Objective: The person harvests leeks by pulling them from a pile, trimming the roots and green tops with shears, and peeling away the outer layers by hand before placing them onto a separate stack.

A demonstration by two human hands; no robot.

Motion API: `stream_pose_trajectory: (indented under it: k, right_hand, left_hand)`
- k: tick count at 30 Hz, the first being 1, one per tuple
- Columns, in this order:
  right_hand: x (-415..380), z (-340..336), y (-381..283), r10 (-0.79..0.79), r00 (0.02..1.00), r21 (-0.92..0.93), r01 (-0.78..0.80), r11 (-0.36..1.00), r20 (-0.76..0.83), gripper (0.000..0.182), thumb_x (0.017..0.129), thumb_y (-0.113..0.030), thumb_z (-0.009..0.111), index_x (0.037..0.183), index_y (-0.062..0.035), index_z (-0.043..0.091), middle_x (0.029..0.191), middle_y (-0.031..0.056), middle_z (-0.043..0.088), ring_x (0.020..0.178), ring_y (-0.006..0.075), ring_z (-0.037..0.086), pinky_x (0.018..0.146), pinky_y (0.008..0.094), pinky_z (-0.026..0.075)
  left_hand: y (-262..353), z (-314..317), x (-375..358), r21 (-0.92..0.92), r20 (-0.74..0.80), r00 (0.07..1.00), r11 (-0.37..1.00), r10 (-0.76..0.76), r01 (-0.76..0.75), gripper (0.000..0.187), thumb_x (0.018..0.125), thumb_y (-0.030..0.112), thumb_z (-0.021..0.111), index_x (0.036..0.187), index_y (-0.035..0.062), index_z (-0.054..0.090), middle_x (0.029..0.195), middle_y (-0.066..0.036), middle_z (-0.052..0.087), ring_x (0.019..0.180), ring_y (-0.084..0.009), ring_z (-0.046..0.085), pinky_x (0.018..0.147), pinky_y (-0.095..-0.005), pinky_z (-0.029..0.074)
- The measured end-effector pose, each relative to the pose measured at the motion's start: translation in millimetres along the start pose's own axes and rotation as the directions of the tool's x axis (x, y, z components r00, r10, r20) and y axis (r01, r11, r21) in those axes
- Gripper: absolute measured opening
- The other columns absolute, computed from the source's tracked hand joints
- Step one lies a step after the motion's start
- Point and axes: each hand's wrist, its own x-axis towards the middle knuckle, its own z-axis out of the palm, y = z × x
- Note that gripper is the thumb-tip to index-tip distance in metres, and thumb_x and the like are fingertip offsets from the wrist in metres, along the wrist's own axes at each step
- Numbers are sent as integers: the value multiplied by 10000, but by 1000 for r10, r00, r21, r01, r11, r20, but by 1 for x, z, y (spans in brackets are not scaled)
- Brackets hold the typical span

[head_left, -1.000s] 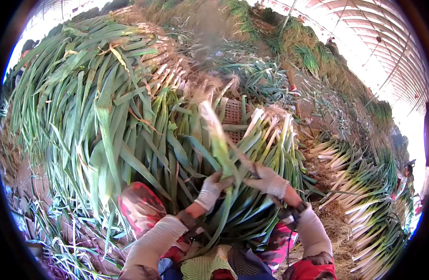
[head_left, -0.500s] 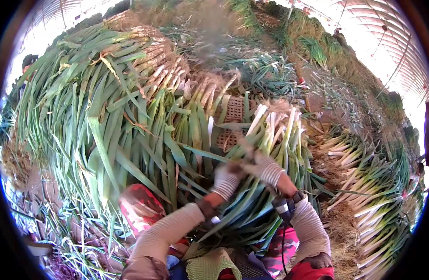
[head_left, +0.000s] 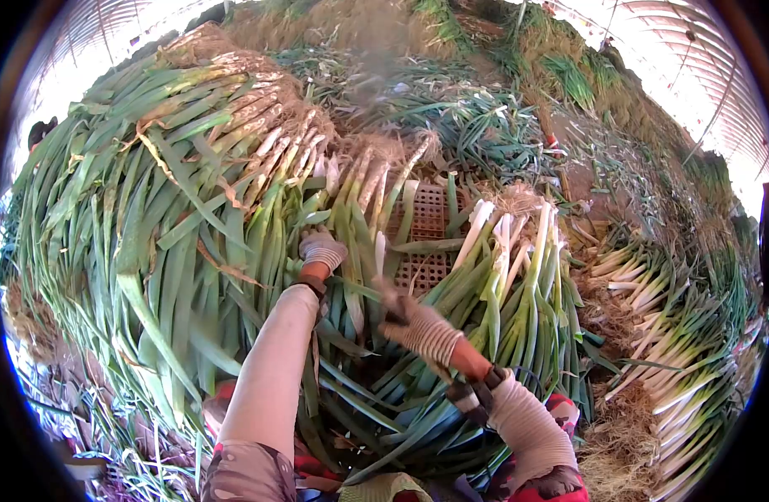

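My left hand (head_left: 322,251), in a striped glove, reaches into the green onions (head_left: 344,213) at the right side of the large pile; its fingertips are partly hidden among the stalks. Right of it, my gloved right hand (head_left: 413,322) hovers over the leaves, blurred by motion, and what its fingers hold, if anything, is unclear. Beyond my right hand a bunch of green onions (head_left: 526,276) lies with its white ends and roots pointing away. A brown perforated crate (head_left: 426,213) shows between this bunch and the pile.
The large green onion pile (head_left: 133,226) fills the left side. Rows of onions (head_left: 677,376) with tangled roots (head_left: 623,427) lie along the right. Loose leaves (head_left: 485,125) cover the ground farther back. A person's dark head (head_left: 41,131) shows at the far left edge.
My hands were close together over the bunch's leaves. The left hand has moved left and forward to the pile; the right hand has shifted slightly left and nearer to me.
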Motion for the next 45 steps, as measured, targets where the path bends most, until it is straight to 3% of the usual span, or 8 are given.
stream_pose_trajectory:
  k: [4, 7, 10, 16, 20, 24, 35, 45]
  right_hand:
    - [0, 11, 14, -77, 996, 46, 79, 996, -37, 666, 796, -410, 665, 1160, 97, 433, 926, 274, 616, 871, 394, 616, 772, 406, 488]
    - [-4, 11, 8, -49, 996, 86, 56, 995, -71, 642, 797, -385, 662, 1157, 95, 431, 949, 287, 614, 894, 405, 612, 780, 411, 489]
    - [-22, -1, -14, 118, 992, 24, -118, 993, -36, 620, 800, -337, 656, 1164, 105, 420, 938, 290, 614, 900, 416, 608, 775, 410, 492]
    - [-63, 13, -9, -76, 987, -109, 60, 992, -145, 625, 770, -384, 684, 1117, 79, 447, 930, 296, 609, 882, 415, 611, 753, 413, 489]
    - [-103, 14, -22, -33, 989, -196, 4, 981, -147, 554, 780, -375, 674, 1026, 66, 445, 874, 293, 607, 846, 429, 608, 727, 435, 490]
    - [-143, 30, -42, 90, 996, -339, -84, 937, 0, 580, 801, -380, 640, 1059, 73, 386, 749, 296, 598, 756, 455, 611, 694, 470, 488]
    - [-78, 50, -42, 109, 994, -524, -79, 848, 27, 548, 774, -342, 656, 1063, 70, 439, 845, 283, 615, 829, 440, 609, 748, 453, 491]
    - [24, 42, -50, 124, 992, -544, -120, 831, -30, 567, 770, -323, 635, 1127, 80, 459, 907, 285, 625, 877, 418, 617, 777, 433, 489]
  left_hand:
    - [-25, -12, 20, -167, 396, 918, 980, -32, 106, 1123, 578, 734, 666, 1345, -37, 385, 1351, -208, 455, 1236, -320, 467, 1037, -368, 353]
    - [-25, 1, 13, -199, 471, 882, 974, 2, 105, 1006, 613, 696, 681, 1290, -17, 471, 1314, -172, 506, 1196, -299, 508, 991, -376, 405]
    - [-22, -4, -14, -196, 424, 905, 978, 23, 67, 824, 659, 635, 680, 1193, 18, 561, 1187, -181, 583, 1105, -299, 571, 922, -368, 455]
    - [-16, -35, -153, -342, 253, 967, 934, -18, 106, 430, 785, 306, 584, 1114, 33, 537, 1039, -259, 628, 987, -395, 615, 850, -444, 488]
    - [-30, -55, -237, -332, 280, 959, 933, -41, 137, 789, 639, 607, 718, 1143, 51, 474, 976, -217, 650, 932, -378, 639, 811, -431, 507]
    - [-33, -31, -274, -416, 75, 996, 909, 45, -10, 753, 678, 431, 754, 1190, 6, 402, 897, -210, 646, 822, -357, 646, 719, -422, 517]
    - [-36, 5, -290, -472, 254, 961, 881, 111, 23, 690, 774, 422, 691, 1224, 32, 343, 923, -165, 627, 806, -283, 631, 685, -379, 517]
    - [-36, -2, -283, -476, 406, 905, 875, 125, 92, 1026, 652, 525, 761, 1333, -3, 204, 949, -174, 607, 819, -297, 625, 719, -391, 515]
